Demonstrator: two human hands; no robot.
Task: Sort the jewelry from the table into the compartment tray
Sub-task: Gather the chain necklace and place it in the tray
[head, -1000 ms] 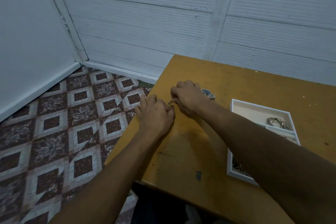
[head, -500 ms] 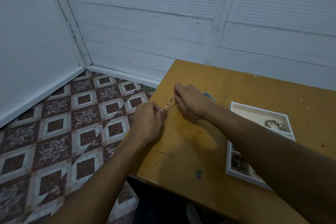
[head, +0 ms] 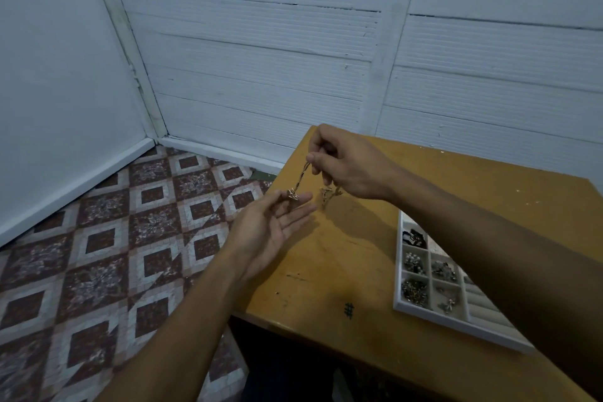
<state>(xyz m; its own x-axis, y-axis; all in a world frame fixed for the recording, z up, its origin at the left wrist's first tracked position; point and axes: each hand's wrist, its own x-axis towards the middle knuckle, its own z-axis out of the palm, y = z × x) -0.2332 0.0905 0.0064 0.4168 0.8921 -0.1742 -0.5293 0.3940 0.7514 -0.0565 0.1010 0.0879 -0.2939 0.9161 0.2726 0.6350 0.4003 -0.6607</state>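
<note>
Gold chain (head: 301,178) held up above the wooden table (head: 342,271), strung between two hands

The right hand (head: 349,166) pinches the chain with curled fingers; one end drops to the left hand (head: 270,232), which lies palm up with straight fingers, the chain's end resting on its fingertips, while the other end dangles just under the right hand. The hands are close but not touching. The white compartment tray (head: 424,312) sits well apart on the table's right, its small cells holding dark and silvery pieces, partly covered by the right forearm. Patterned floor tiles (head: 98,271) lie to the left
</note>
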